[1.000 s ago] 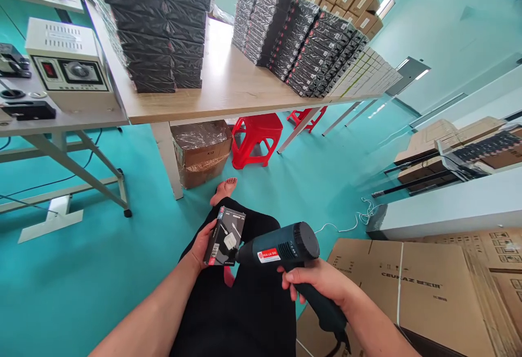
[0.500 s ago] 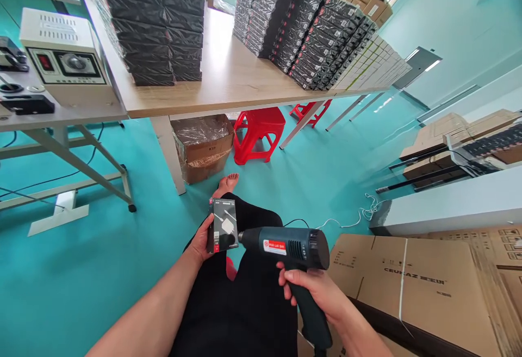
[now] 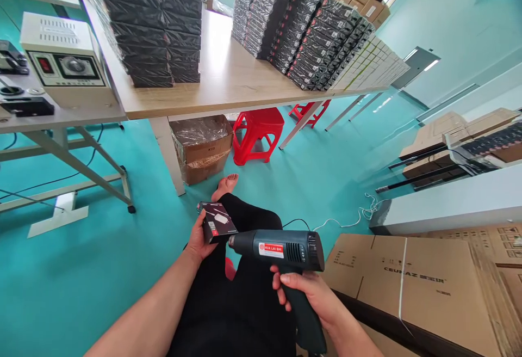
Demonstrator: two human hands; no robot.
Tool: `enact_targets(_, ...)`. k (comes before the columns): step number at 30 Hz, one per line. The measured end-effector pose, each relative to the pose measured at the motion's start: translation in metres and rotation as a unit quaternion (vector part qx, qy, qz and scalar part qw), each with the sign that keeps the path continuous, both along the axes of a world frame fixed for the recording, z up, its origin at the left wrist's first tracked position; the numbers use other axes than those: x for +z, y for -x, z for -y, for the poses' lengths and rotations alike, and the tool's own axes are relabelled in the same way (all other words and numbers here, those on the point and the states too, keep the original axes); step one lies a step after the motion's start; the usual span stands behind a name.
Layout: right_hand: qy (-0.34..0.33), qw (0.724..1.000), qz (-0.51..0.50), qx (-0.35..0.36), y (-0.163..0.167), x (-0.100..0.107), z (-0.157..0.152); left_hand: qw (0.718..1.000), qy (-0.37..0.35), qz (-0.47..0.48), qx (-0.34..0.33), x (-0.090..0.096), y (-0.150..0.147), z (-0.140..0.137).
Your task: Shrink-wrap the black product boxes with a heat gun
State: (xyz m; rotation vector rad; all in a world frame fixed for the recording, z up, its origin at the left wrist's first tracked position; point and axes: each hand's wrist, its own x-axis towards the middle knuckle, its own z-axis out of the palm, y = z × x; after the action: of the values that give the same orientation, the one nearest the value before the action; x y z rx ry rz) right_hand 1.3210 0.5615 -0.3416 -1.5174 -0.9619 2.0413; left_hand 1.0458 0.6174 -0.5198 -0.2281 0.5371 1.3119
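My left hand (image 3: 198, 241) is closed around a small black retail box (image 3: 219, 220) with a white charger and cable printed on its face. The box is tilted above my lap. My right hand (image 3: 299, 289) grips the handle of a dark heat gun (image 3: 281, 245) with a red and white label. The gun's nozzle points left and lies right by the lower right edge of the box; whether they touch I cannot tell. Beneath both hands are my black trousers (image 3: 244, 308).
Ahead, a wooden table (image 3: 228, 82) carries stacks of shrink-wrapped black boxes (image 3: 183, 36). Left stands a beige control unit (image 3: 65, 63). Below the table are a carton (image 3: 207, 153) and a red stool (image 3: 259, 134). Large flat cartons (image 3: 379, 275) lie close on my right.
The small box has tipped back and turned in my left hand, showing its lower side. The heat gun has shifted slightly left, staying close to the box.
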Motion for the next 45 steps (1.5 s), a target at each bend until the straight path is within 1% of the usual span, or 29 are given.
enact_targets(3, -0.034, 0.998, 0.015, -0.049, 0.003, -0.001, -0.001, 1.0, 0.017, 0.0, -0.007, -0.005, 0.0, -0.001)
enact_targets(4, -0.033, 0.998, 0.025, -0.05, 0.004, -0.001, -0.001, 1.0, 0.018, -0.001, -0.009, -0.007, -0.001, -0.001)
enact_targets(6, -0.014, 0.999, 0.027, -0.026, 0.008, -0.001, 0.0, 1.0, 0.009, -0.002, -0.005, -0.012, -0.001, -0.002)
enact_targets(8, -0.005, 1.0, 0.001, -0.001, 0.015, -0.001, 0.003, 1.0, 0.004, -0.004, 0.002, -0.016, -0.001, -0.002)
enact_targets(9, -0.014, 1.0, -0.014, -0.001, 0.019, -0.001, 0.004, 1.0, 0.002, -0.006, 0.003, -0.017, -0.001, -0.002)
enact_targets(11, -0.044, 0.998, -0.03, -0.022, 0.026, -0.002, 0.005, 1.0, 0.001, -0.009, 0.0, -0.017, -0.001, -0.002)
enact_targets(13, -0.06, 0.997, -0.019, -0.041, 0.03, -0.003, 0.004, 1.0, -0.001, -0.007, -0.007, -0.014, 0.0, -0.002)
enact_targets(14, -0.056, 0.998, -0.009, -0.039, 0.031, -0.003, 0.004, 1.0, -0.002, -0.006, -0.008, -0.013, 0.0, -0.001)
enact_targets(16, -0.04, 0.999, -0.002, -0.012, 0.032, -0.004, 0.004, 1.0, -0.003, -0.004, -0.002, -0.012, 0.001, -0.001)
enact_targets(19, -0.048, 0.998, -0.032, 0.024, 0.037, -0.005, 0.005, 1.0, 0.006, 0.0, 0.009, -0.014, 0.0, -0.002)
enact_targets(21, -0.069, 0.997, -0.034, 0.003, 0.039, -0.007, 0.003, 1.0, 0.017, 0.0, 0.016, -0.017, 0.0, -0.003)
enact_targets(23, -0.078, 0.996, -0.006, -0.031, 0.039, -0.008, 0.0, 0.999, 0.027, 0.0, 0.019, -0.019, 0.0, -0.004)
enact_targets(24, -0.075, 0.996, 0.006, -0.037, 0.037, -0.008, -0.002, 0.999, 0.03, 0.0, 0.017, -0.02, 0.0, -0.004)
enact_targets(26, -0.065, 0.998, 0.01, -0.017, 0.034, -0.008, -0.003, 0.999, 0.031, -0.001, 0.017, -0.021, 0.001, -0.004)
enact_targets(28, -0.063, 0.998, -0.015, 0.02, 0.035, -0.008, -0.001, 0.999, 0.03, -0.002, 0.022, -0.022, 0.001, -0.005)
enact_targets(29, -0.069, 0.997, -0.027, 0.028, 0.036, -0.008, 0.0, 0.999, 0.032, -0.002, 0.025, -0.023, 0.001, -0.005)
enact_targets(30, -0.079, 0.996, -0.034, 0.022, 0.038, -0.009, 0.001, 0.999, 0.035, 0.001, 0.027, -0.024, 0.0, -0.006)
enact_targets(32, -0.094, 0.995, -0.023, -0.021, 0.04, -0.012, 0.001, 0.998, 0.049, 0.013, 0.029, -0.025, 0.001, -0.007)
enact_targets(34, -0.083, 0.994, -0.002, -0.075, 0.036, -0.014, -0.001, 0.997, 0.064, 0.028, 0.035, -0.024, 0.002, -0.006)
enact_targets(36, -0.058, 0.993, -0.006, -0.106, 0.026, -0.016, -0.004, 0.995, 0.073, 0.046, 0.042, -0.021, 0.004, -0.005)
enact_targets(41, -0.015, 0.988, -0.056, -0.142, -0.003, -0.017, 0.002, 0.993, 0.084, 0.059, 0.052, -0.015, 0.004, -0.005)
enact_targets(45, -0.007, 0.985, -0.062, -0.162, -0.006, -0.019, 0.009, 0.993, 0.086, 0.064, 0.038, -0.013, 0.001, -0.007)
